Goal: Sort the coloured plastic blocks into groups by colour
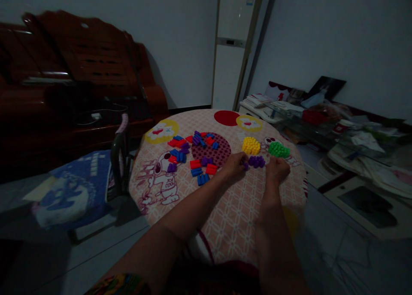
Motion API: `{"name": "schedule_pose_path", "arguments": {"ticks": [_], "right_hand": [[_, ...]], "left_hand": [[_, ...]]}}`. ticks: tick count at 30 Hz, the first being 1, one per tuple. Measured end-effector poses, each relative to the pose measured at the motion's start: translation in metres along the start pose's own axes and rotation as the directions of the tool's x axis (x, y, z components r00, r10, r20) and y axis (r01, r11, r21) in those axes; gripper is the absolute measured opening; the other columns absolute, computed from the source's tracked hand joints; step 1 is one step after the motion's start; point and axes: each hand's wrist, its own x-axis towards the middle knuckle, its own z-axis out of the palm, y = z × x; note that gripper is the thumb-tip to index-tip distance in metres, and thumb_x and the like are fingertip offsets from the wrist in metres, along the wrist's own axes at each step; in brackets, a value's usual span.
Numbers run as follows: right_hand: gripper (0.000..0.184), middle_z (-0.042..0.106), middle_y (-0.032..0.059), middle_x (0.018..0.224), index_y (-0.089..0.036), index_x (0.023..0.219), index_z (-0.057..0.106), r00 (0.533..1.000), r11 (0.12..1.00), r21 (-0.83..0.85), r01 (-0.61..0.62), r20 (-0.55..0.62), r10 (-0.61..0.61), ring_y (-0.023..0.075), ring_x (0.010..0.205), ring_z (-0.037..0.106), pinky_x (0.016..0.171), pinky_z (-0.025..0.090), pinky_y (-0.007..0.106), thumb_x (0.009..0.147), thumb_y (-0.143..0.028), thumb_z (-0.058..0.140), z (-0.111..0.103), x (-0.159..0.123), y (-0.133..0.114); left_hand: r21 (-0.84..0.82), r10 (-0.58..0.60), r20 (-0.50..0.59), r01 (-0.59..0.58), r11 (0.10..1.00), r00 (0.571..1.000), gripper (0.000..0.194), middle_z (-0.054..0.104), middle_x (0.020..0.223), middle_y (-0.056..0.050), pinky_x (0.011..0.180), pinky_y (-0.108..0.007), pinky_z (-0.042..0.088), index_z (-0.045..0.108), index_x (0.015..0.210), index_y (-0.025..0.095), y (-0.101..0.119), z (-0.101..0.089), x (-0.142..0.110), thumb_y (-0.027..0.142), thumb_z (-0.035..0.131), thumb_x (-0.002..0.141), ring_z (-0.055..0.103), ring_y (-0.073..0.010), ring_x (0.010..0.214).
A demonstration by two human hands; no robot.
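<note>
On the patterned tablecloth, a cluster of small purple plastic pieces (pixel 256 161) lies between my two hands. My left hand (pixel 236 165) is closed at the cluster's left side, with a purple plastic piece (pixel 246 165) at its fingertips. At the right end of the cluster, my right hand (pixel 277 170) is closed too; what its fingers hold, if anything, is hidden. Just beyond the hands sit a heap of yellow pieces (pixel 251 145) and a heap of green pieces (pixel 279 150). Red, blue and purple pieces (pixel 210 169) lie scattered to the left.
The round table (pixel 225 217) has a pink cloth with printed figures. A chair (pixel 120 157) with a blue cover stands at left, before a wooden bench (pixel 93 59). On the right, a low cabinet (pixel 357 200) carries papers and bags. A tall white appliance (pixel 230 71) stands behind.
</note>
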Motion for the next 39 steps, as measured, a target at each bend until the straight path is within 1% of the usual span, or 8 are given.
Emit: {"name": "schedule_pose_path", "arguments": {"ticks": [4,9,12,19,25,28,33,39], "right_hand": [[0.031,0.071,0.0093,0.067,-0.016,0.07,0.075,1.0,1.0,0.02,0.006,-0.002,-0.006,0.0203,0.061,0.056,0.062,0.038,0.03,0.079,-0.034,0.051,0.002,0.0,0.0],[0.032,0.071,0.0095,0.067,-0.016,0.071,0.075,1.0,1.0,0.028,0.012,0.002,-0.012,0.0212,0.063,0.057,0.063,0.038,0.03,0.079,-0.035,0.051,0.002,-0.001,0.0],[0.034,0.071,0.0107,0.069,-0.015,0.074,0.077,1.0,1.0,0.013,0.015,0.01,-0.015,0.0223,0.065,0.058,0.063,0.038,0.03,0.08,-0.036,0.05,0.001,-0.002,0.001],[0.032,0.07,0.0126,0.069,-0.015,0.069,0.076,0.999,0.998,-0.058,0.002,0.044,0.0,0.0225,0.065,0.055,0.065,0.038,0.032,0.075,-0.031,0.048,0.006,-0.001,0.007],[0.035,0.067,0.0081,0.064,-0.018,0.066,0.072,0.986,0.995,0.099,0.003,0.164,-0.02,0.0224,0.07,0.056,0.068,0.04,0.031,0.078,-0.039,0.046,0.014,0.005,0.012],[0.036,0.066,0.0075,0.064,-0.018,0.064,0.07,0.98,0.993,0.122,-0.001,0.198,-0.023,0.0226,0.071,0.055,0.07,0.04,0.032,0.078,-0.04,0.045,0.015,0.006,0.012],[0.036,0.063,0.0058,0.062,-0.018,0.063,0.067,0.976,0.995,0.101,-0.024,0.218,0.001,0.0218,0.068,0.053,0.068,0.039,0.032,0.079,-0.042,0.045,0.015,0.006,0.011],[0.038,0.064,0.0071,0.062,-0.018,0.063,0.069,0.984,0.995,0.095,-0.015,0.176,-0.002,0.0221,0.067,0.053,0.066,0.04,0.032,0.077,-0.045,0.046,0.018,0.007,0.017]], "left_hand": [[-0.032,0.011,-0.08,-0.014,0.999,0.997,0.024,0.068,0.083,0.0,0.069,-0.023,0.042,0.068,0.095,0.016,0.008,0.013,-0.005,0.01,0.064,0.072,0.056,-0.0125,0.073],[-0.04,0.025,-0.11,-0.029,0.999,0.994,0.029,0.066,0.085,0.001,0.069,-0.022,0.04,0.063,0.097,0.015,0.009,0.026,0.0,0.004,0.062,0.07,0.054,-0.0117,0.074],[-0.018,0.043,-0.143,-0.046,0.999,0.989,0.027,0.067,0.088,-0.001,0.072,-0.023,0.041,0.061,0.095,0.016,0.006,0.031,0.002,0.005,0.064,0.071,0.054,-0.0129,0.077],[0.0,0.014,-0.153,-0.014,1.0,0.988,0.036,0.066,0.093,-0.002,0.073,-0.025,0.042,0.055,0.103,0.018,0.001,0.034,0.001,0.007,0.067,0.071,0.055,-0.0147,0.08],[-0.003,0.041,-0.156,-0.042,0.999,0.987,0.039,0.065,0.091,-0.002,0.075,-0.026,0.042,0.053,0.104,0.02,0.0,0.04,0.002,0.005,0.063,0.07,0.056,-0.0156,0.078],[0.01,0.046,-0.174,-0.045,0.999,0.984,0.039,0.066,0.092,-0.002,0.075,-0.026,0.043,0.053,0.104,0.02,0.0,0.042,0.002,0.004,0.061,0.069,0.056,-0.0161,0.079],[0.035,0.06,-0.179,-0.054,0.998,0.982,0.043,0.065,0.094,-0.002,0.076,-0.027,0.043,0.051,0.108,0.02,0.0,0.043,0.004,0.004,0.059,0.069,0.056,-0.0163,0.081],[0.042,0.064,-0.18,-0.058,0.997,0.982,0.041,0.064,0.099,-0.004,0.079,-0.027,0.045,0.05,0.111,0.02,0.004,0.043,0.001,0.004,0.056,0.073,0.056,-0.0161,0.083]]}}
